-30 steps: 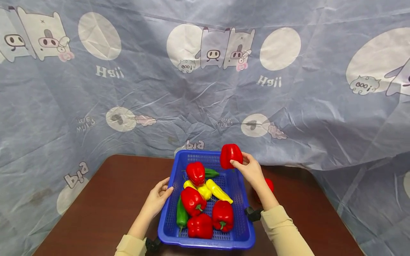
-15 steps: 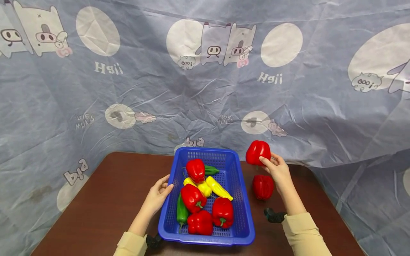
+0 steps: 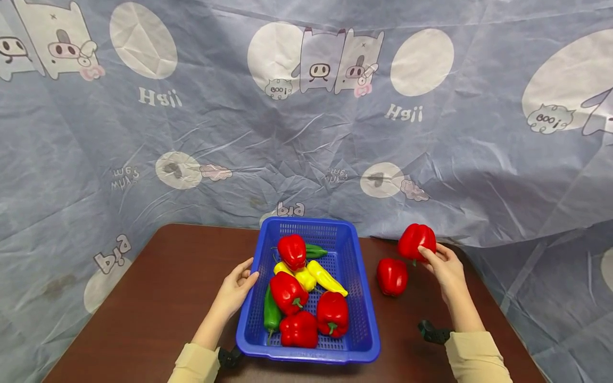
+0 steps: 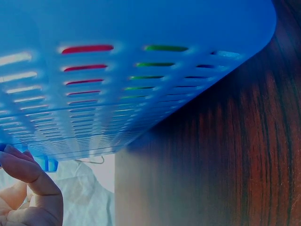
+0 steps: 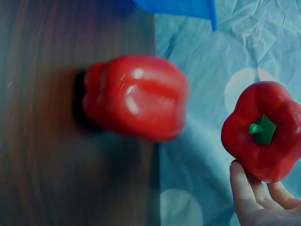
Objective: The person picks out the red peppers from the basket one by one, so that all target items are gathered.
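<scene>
My right hand (image 3: pixel 448 267) grips a red bell pepper (image 3: pixel 416 241) to the right of the basket. In the right wrist view its green stem (image 5: pixel 263 129) faces the camera. Another red bell pepper (image 3: pixel 392 277) stands on the table, nearer to the basket. My left hand (image 3: pixel 234 287) holds the left rim of a blue plastic basket (image 3: pixel 367 330), its curled fingers also showing in the left wrist view. Inside lie several red bell peppers (image 3: pixel 332 314), yellow peppers (image 3: pixel 325 277) and green peppers (image 3: pixel 272 313).
The basket stands on a dark brown wooden table (image 3: pixel 182 282). A grey-blue cloth (image 3: pixel 306 127) with cartoon prints hangs behind and at both sides of it. Black wrist mounts (image 3: pixel 433 332) sit at my sleeves.
My right hand has carried the red bell pepper from above the basket's far right corner out to the right, past the one on the table. The left hand has stayed at the rim.
</scene>
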The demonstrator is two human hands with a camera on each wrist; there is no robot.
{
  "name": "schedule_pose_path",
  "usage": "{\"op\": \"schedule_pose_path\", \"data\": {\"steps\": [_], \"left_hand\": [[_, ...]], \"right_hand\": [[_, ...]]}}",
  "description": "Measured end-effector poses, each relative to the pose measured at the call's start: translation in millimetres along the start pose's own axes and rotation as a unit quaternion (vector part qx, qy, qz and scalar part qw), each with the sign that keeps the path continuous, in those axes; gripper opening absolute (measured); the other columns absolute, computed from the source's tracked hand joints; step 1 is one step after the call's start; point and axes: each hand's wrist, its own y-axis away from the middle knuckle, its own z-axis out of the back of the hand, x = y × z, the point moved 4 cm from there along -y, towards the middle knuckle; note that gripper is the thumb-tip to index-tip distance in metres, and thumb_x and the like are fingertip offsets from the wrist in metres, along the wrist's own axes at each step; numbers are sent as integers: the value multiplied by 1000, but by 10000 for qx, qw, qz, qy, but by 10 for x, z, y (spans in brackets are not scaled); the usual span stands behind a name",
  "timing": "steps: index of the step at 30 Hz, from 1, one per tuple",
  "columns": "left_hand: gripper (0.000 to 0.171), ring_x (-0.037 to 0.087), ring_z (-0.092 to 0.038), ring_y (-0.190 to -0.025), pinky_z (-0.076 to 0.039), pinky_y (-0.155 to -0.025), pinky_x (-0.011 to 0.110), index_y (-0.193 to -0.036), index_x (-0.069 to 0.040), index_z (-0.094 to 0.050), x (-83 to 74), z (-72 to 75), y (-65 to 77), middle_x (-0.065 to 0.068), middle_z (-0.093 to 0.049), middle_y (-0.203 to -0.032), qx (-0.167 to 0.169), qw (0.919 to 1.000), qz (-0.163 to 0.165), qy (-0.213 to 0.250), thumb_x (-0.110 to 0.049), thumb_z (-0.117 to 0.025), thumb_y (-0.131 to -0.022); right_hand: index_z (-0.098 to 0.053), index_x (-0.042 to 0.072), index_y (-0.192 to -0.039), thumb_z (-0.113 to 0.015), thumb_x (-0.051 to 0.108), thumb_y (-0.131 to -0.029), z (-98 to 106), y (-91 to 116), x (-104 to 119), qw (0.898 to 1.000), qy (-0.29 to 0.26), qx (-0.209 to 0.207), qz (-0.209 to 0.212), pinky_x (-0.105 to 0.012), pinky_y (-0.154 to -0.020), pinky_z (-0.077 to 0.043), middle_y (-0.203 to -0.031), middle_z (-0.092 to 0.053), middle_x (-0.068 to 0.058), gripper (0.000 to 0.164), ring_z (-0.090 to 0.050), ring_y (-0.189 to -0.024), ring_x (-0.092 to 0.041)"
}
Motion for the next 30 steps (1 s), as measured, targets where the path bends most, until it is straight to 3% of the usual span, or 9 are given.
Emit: {"op": "schedule_pose_path", "data": {"steps": [9,18,25,27,30], "left_hand": [[52,5,-56,-72,-51,-68,19,-145,-1,-46,5,1,-11,13,-59,-101,-42,9999,-47,-80,-11,-62,-97],[52,5,-56,-74,-51,-69,18,-145,-2,-46,13,14,-2,12,-59,-101,-46,9998,-50,-198,-14,-62,-97],[52,4,-55,-72,-50,-68,18,-145,-1,-46,-3,14,6,11,-58,-100,-63,9999,-49,-131,-13,-62,-97],[52,4,-55,-72,-51,-67,18,-145,-1,-47,-7,11,8,11,-59,-99,-68,9999,-80,-114,-13,-62,-97],[51,5,-57,-72,-52,-67,18,-144,-1,-47,-6,6,11,11,-59,-99,-88,9999,-85,-93,-13,-63,-97]], "right_hand": [[-23,-1,-155,-60,42,-94,258,-54,-360,9968,661,-381,-234,-4,-65,-44,-145,-40,-22,83,-47,-73,16],[-21,-6,-153,-54,48,-96,289,-81,-632,9925,1160,-163,-351,-2,-63,-39,-149,-36,-28,85,-44,-71,15],[-18,-6,-154,-51,50,-97,313,-121,-748,9856,1631,128,-433,-14,-77,-46,-152,-32,-31,86,-58,-89,-11],[-19,-6,-154,-51,51,-97,313,-125,-777,9844,1697,157,-428,-18,-78,-47,-151,-33,-31,86,-60,-96,-20],[-21,-7,-153,-51,50,-97,303,-128,-816,9839,1733,144,-407,-14,-71,-46,-149,-35,-32,86,-57,-108,-31]]}}
